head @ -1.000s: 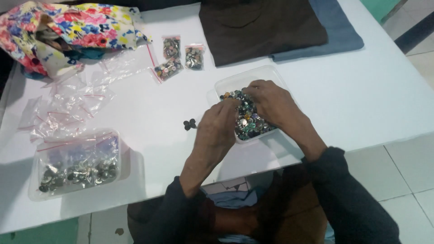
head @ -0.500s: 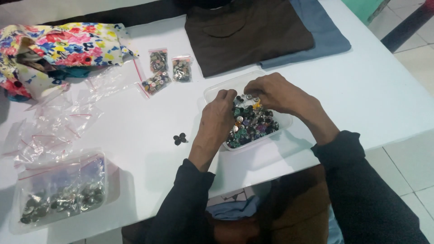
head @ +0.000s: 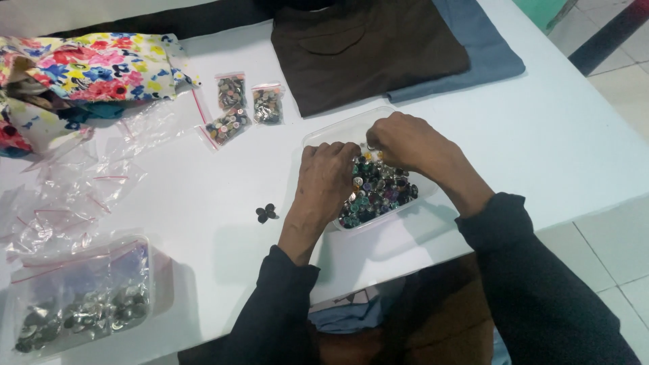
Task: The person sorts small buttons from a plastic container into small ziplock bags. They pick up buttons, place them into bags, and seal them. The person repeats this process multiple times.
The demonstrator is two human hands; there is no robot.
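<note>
Since a moment ago both hands have slid toward the far end of the clear tray [head: 323,135], and the view has drifted so the table's [head: 574,135] left side shows more. The tray, heaped with mixed coloured buttons [head: 380,192], lies near the table's front edge with its long axis running diagonally, from near right to far left. The left hand [head: 326,181] rests knuckles up over the tray's left rim, fingers curled together down into the buttons; whether it pinches one cannot be told. The right hand [head: 405,140] hovers over the far end, fingertips bunched and pressed close at the pile; what they grip is hidden. The buttons lie directly beneath and between the two hands.

Around them: a small dark cluster of buttons [head: 266,213] lies loose just left of the left wrist. Three small filled bags [head: 245,105] sit farther back, beside a scatter of empty clear bags [head: 81,192]. A second tray [head: 81,297] of grey buttons sits at the near left corner. Floral cloth [head: 88,67] lies at far left, and folded brown cloth [head: 365,44] over blue cloth [head: 483,47] behind the tray.
</note>
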